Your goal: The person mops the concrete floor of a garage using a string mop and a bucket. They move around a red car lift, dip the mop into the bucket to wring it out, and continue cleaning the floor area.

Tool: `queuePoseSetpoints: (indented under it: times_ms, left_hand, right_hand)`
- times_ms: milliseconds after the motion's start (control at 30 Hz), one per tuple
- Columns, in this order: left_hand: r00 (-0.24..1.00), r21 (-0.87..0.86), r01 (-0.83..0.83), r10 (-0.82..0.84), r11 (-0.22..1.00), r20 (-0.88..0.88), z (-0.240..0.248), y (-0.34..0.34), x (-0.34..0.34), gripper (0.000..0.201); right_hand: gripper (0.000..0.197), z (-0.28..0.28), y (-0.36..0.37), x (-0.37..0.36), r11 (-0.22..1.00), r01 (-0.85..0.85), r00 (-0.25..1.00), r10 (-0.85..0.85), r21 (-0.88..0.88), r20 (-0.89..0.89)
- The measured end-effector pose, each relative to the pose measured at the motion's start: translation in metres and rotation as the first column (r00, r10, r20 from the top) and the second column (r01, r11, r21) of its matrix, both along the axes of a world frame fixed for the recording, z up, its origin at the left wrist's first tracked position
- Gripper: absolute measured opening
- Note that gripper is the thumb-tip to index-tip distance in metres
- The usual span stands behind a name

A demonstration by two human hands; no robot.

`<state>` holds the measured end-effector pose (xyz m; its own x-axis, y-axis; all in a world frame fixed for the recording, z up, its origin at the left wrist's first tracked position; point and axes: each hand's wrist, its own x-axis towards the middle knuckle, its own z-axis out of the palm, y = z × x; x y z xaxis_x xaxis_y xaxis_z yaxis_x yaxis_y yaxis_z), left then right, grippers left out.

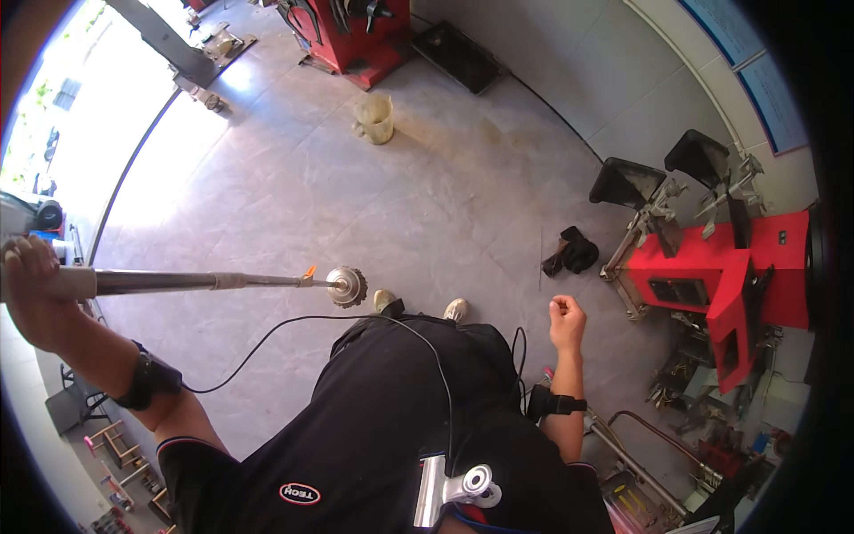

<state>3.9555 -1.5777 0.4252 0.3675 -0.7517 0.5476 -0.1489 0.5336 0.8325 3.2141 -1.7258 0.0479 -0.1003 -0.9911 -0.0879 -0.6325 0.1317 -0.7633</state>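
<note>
At the far left my left hand (pixel 34 289) is closed around the upper end of a metal pole (pixel 156 281). The pole narrows in steps toward its lower end, where a small orange piece sticks out beside a round metal disc (pixel 346 287) with a notched rim. That disc appears near the floor, just left of my shoes (pixel 455 310). To the right of my body my right hand (pixel 567 322) is held in the air with its fingers curled in. I see nothing in it, and it touches nothing.
A red machine (pixel 756 276) with black angled guards (pixel 628 182) stands at right. Near it lies a black bundle (pixel 578 252). A translucent pitcher (pixel 377 120) stands ahead, before another red machine (pixel 347 40) and a black tray (pixel 457 56). A black cable (pixel 276 327) crosses my front.
</note>
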Motion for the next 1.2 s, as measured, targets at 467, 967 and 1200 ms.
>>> queuePoseSetpoints:
  times_ms: [467, 967, 1200]
  left_hand:
    - [0.997, 0.002, -0.081, 0.081, 0.997, -0.007, -0.032, -0.007, 0.038, 0.021]
    - [0.835, -0.06, -0.507, 0.507, 0.86, 0.217, 0.006, -0.082, 0.084, 0.022]
    - [0.764, -0.121, -0.571, 0.58, 0.812, 0.284, -0.019, -0.142, 0.121, 0.017]
  right_hand:
    - [0.013, 0.014, -0.033, 0.105, 0.997, -0.078, 0.991, 0.081, 0.027, -0.103]
    - [0.015, -0.034, -0.241, 0.216, 0.947, -0.31, 0.941, 0.318, 0.082, -0.116]
    - [0.014, -0.009, -0.338, 0.291, 0.922, -0.371, 0.919, 0.381, 0.109, -0.1]
